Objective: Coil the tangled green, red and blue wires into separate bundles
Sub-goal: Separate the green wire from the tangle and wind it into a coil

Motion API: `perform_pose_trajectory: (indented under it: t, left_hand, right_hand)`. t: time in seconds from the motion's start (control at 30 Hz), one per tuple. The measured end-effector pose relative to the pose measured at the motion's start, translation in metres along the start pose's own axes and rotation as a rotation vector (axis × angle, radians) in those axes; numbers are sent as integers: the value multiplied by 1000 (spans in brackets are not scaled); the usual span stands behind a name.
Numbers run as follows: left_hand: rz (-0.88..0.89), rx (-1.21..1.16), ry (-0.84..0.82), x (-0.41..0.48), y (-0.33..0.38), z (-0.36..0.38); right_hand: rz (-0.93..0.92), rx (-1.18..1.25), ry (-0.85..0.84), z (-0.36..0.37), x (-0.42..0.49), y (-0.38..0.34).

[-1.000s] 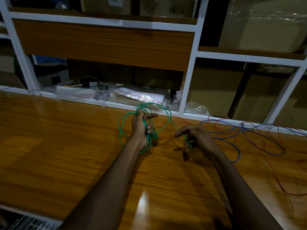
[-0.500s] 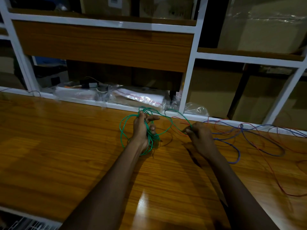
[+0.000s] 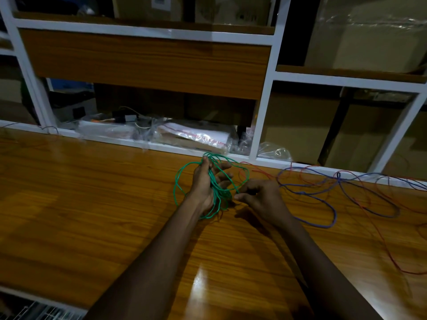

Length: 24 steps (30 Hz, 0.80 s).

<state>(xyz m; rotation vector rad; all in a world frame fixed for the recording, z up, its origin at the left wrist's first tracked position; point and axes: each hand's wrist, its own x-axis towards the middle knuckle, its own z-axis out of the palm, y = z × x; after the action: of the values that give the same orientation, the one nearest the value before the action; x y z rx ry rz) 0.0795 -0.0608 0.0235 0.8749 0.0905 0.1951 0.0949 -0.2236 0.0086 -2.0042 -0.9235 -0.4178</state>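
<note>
A green wire (image 3: 178,181) is wound in several loops around my left hand (image 3: 205,181), which holds the coil upright above the wooden table (image 3: 92,204). My right hand (image 3: 261,196) sits just right of the coil, its fingers curled and pinching the free green strand near the coil's lower right. To the right, the blue wire (image 3: 332,218) and the thin red wire (image 3: 379,236) lie tangled together in loose loops on the table.
A white-framed shelf unit (image 3: 261,125) runs along the table's far edge, holding plastic bags (image 3: 198,135) and cardboard boxes (image 3: 298,125). A thin dark wire (image 3: 49,128) lies at the far left. A metal grille (image 3: 34,312) shows below the table's near edge.
My right hand has swung from the far side of the coil back toward me and to the coil's lower right, laying another green loop over my left hand.
</note>
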Motion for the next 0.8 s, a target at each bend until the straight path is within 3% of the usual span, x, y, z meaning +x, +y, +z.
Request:
perform_pose_trajectory:
  t: [0.13, 0.4, 0.6, 0.8]
  left_hand:
    - [16, 47, 9, -4, -6, 6]
    - [-110, -201, -208, 4, -9, 3]
    - [-155, -241, -194, 8, -6, -3]
    - [-231, -163, -369, 5, 0, -6]
  right_hand:
    - [8, -43, -45, 1, 0, -1]
    - [211, -80, 64, 11, 1, 4]
    - [311, 85, 137, 3, -4, 3]
    - [420, 279, 257, -12, -5, 13]
